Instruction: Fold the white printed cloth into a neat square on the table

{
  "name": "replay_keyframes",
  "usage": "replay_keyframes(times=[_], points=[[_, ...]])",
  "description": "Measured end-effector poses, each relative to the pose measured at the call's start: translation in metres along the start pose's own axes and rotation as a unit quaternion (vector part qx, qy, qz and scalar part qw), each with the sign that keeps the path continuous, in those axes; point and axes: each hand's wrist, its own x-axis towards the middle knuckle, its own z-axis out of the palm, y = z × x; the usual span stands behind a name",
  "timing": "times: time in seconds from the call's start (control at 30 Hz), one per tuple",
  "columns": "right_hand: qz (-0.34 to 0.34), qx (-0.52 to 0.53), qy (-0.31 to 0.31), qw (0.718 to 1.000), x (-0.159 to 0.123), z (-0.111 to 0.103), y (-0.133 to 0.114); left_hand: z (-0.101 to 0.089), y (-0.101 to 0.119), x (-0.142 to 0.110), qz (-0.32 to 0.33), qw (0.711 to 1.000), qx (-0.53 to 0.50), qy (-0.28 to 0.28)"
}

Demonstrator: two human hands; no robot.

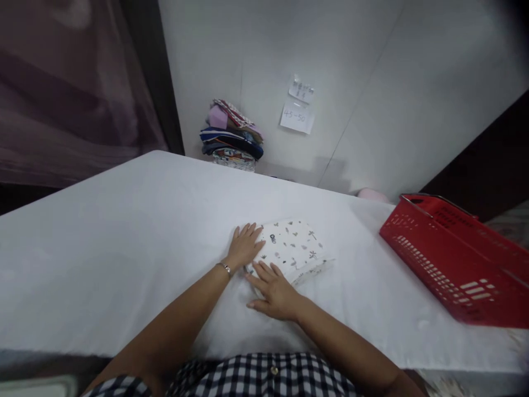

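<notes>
A piece of white cloth with small printed figures lies folded on the white table, a little right of the middle. My left hand rests flat on its left edge, fingers stretched out over the print. Lower down, my right hand lies with spread fingers on the near left corner of the cloth. Along the near right side the cloth's layers show as a loose fold. Neither hand grips anything.
A red plastic basket stands on the table's right side. Beyond the far edge is a stack of folded fabrics against the wall. Two paper notes, one a handwritten sheet, hang there. A purplish curtain covers the left.
</notes>
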Motion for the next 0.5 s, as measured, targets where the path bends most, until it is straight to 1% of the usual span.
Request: replay_keyframes(times=[0.07,0.1,0.13,0.17,0.2,0.23,0.3,0.33,0.37,0.43,0.5], points=[[-0.025,0.051,0.011,0.998,-0.01,-0.012,0.01,0.001,-0.002,-0.002,0.004,1.0,0.008,0.008],[-0.024,0.076,0.032,0.996,-0.013,-0.019,0.019,0.0,-0.001,-0.002,0.003,1.0,0.009,0.008],[-0.003,0.097,0.071,0.993,-0.015,-0.028,0.031,-0.001,-0.001,-0.003,0.001,1.0,0.009,0.008],[0.041,0.11,0.126,0.985,-0.016,-0.037,0.045,-0.001,0.0,-0.003,0.0,1.0,0.008,0.007],[0.099,0.115,0.184,0.971,-0.015,-0.046,0.063,-0.002,0.001,-0.003,-0.001,1.0,0.008,0.005],[0.159,0.122,0.237,0.951,-0.014,-0.056,0.082,-0.003,0.001,-0.003,-0.001,1.0,0.008,0.004],[0.266,0.139,0.31,0.902,-0.01,-0.073,0.122,-0.003,0.002,-0.003,-0.002,1.0,0.01,0.003],[0.319,0.156,0.33,0.875,-0.008,-0.08,0.141,-0.004,0.002,-0.002,-0.003,1.0,0.014,0.003],[0.366,0.182,0.331,0.85,-0.005,-0.086,0.158,-0.004,0.002,-0.002,-0.003,1.0,0.018,0.005],[0.397,0.198,0.326,0.835,0.0,-0.094,0.185,-0.003,0.002,-0.002,0.0,1.0,0.029,0.009],[0.406,0.213,0.308,0.834,0.009,-0.099,0.201,-0.002,0.001,-0.002,0.002,0.999,0.037,0.01]])
